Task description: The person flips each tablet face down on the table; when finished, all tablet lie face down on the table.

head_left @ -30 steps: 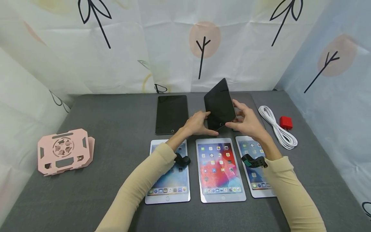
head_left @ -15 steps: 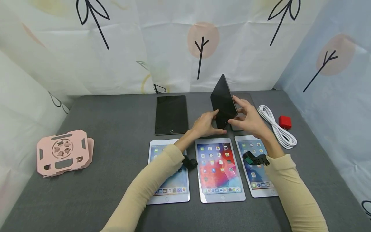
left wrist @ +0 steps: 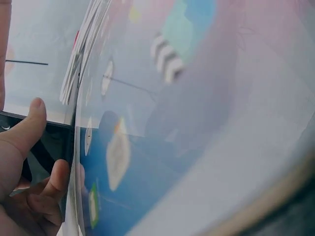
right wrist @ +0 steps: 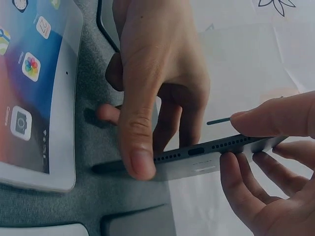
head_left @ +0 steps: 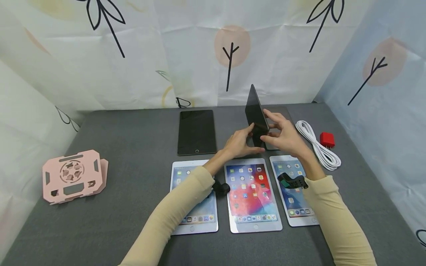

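Both hands hold a black tablet (head_left: 255,118) tilted up on edge, its screen facing left. My right hand (head_left: 284,135) pinches its lower right side; in the right wrist view, the thumb (right wrist: 275,117) lies on one side of the port edge and the fingers on the other. My left hand (head_left: 240,143) grips the lower corner, its thumb over the edge in the right wrist view (right wrist: 140,160). A dark tablet (head_left: 272,146) lies partly hidden beneath the right hand. Another black tablet (head_left: 197,133) lies flat to the left.
White lit tablets lie in front: left (head_left: 196,214), partly under the left forearm, middle (head_left: 253,195) and right (head_left: 297,203). A pink vented stand (head_left: 73,175) is far left. A coiled white cable (head_left: 317,146) and a red charger plug (head_left: 327,139) lie right.
The held tablet has turned more edge-on and shifted slightly to the right. My left hand has moved right with it; the right hand has moved little.
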Demonstrator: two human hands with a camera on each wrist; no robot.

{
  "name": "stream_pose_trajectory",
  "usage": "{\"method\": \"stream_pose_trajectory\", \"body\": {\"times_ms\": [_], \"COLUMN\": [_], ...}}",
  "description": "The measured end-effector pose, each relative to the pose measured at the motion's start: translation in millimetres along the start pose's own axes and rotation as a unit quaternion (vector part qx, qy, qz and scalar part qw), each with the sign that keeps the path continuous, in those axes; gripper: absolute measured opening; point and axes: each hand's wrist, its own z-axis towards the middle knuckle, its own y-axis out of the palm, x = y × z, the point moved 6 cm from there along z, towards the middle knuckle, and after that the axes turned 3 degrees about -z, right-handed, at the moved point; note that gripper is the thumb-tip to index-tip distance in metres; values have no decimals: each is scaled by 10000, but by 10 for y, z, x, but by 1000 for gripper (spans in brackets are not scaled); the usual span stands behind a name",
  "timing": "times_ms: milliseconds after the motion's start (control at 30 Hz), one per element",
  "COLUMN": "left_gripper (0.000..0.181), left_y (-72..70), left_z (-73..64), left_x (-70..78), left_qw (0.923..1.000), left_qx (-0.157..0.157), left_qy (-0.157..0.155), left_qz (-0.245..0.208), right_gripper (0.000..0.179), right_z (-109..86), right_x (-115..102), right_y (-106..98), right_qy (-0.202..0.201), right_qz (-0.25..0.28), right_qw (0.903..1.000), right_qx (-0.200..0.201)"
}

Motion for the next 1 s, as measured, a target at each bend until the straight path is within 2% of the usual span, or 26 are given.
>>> {"method": "stream_pose_trajectory", "body": {"times_ms": [133,333,500,600,733,900,1000], "left_gripper": [99,104,106,105,104,108,108], "left_y": [-44,-239,-385,-433,-471,-513,-547], "left_z": [-8,-42,-94,-119,-141,-169,-184], "left_x": [4,61,92,116,146,151,150], "left_qw": [9998,9972,9948,9938,9949,9961,9947], "left_qx": [0,-94,-443,-538,-408,-181,-69], "left_qy": [117,534,362,278,361,469,474], "left_qz": [-130,-519,-838,-936,-854,-720,-909], "right_gripper": [80,78,77,75,72,71,73], "right_z": [12,8,4,-4,-7,-3,-6], "right_x": [-7,6,23,53,142,333,444], "right_y": [38,81,117,140,192,289,334], "right_qy": [-26,-36,25,75,215,515,676], "right_qz": [-44,47,118,56,-63,-2,-25], "right_qw": [9999,9998,9997,9996,9985,9933,9901], "right_qx": [-87,-190,-213,-256,-499,-1030,-1233]}}
